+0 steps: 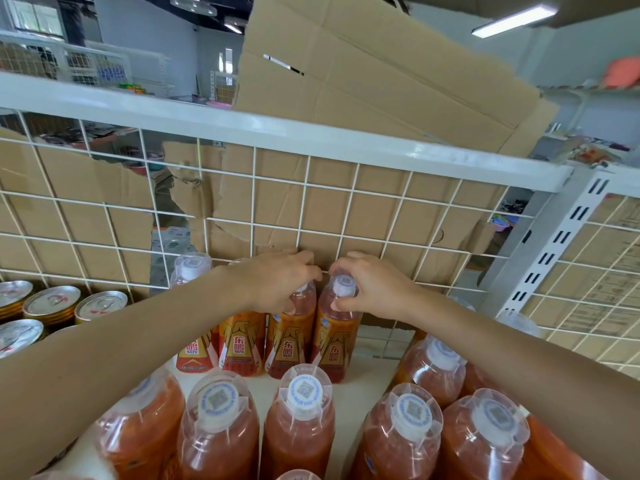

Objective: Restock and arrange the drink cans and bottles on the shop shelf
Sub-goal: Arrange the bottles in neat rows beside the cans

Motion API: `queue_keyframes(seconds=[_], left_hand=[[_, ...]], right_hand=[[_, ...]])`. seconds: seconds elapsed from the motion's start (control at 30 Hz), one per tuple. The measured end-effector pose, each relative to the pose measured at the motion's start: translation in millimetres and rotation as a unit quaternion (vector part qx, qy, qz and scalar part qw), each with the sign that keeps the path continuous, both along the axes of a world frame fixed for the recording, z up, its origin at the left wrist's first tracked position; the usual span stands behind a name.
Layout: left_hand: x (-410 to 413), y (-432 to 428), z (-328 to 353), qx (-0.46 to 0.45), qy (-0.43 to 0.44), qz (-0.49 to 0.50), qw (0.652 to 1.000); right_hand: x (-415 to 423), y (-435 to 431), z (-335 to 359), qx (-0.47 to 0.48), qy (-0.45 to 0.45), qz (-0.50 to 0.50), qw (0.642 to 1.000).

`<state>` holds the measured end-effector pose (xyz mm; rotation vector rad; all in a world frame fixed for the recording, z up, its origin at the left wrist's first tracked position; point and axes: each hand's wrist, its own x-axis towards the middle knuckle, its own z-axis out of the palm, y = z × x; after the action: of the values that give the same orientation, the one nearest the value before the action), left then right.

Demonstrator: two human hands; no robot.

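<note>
Several orange drink bottles with clear caps stand in a back row on the white shelf, against the wire grid. My left hand grips the top of one bottle in that row. Right beside it, my right hand grips the cap and neck of the neighbouring bottle. The two hands almost touch. More of the same bottles stand in the front rows close to me. Gold cans with silver pull-tab lids stand at the left.
A white wire grid backs the shelf, with torn cardboard behind it. A white rail runs above, and a large cardboard sheet leans over it. A slotted white upright stands at the right.
</note>
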<state>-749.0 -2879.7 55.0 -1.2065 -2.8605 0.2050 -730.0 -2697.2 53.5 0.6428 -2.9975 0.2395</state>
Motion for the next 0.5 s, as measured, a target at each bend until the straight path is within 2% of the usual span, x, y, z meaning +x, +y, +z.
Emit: queue_keyframes(seconds=[0.2, 0.37, 0.5], left_hand=[[-2.4, 0.6, -0.4, -0.002, -0.004, 0.000, 1.000], [-5.9, -3.6, -6.9, -0.023, 0.018, -0.016, 0.999], [-1.9, -12.1, -3.3, 0.011, -0.020, -0.022, 1.000]], right_hand=[[-3.9, 1.7, 3.6, 0.022, -0.032, 0.002, 0.999], [5.9, 5.1, 2.0, -0.010, -0.034, -0.012, 0.999], [25.2, 8.8, 9.0, 0.066, -0.002, -0.024, 0.998]])
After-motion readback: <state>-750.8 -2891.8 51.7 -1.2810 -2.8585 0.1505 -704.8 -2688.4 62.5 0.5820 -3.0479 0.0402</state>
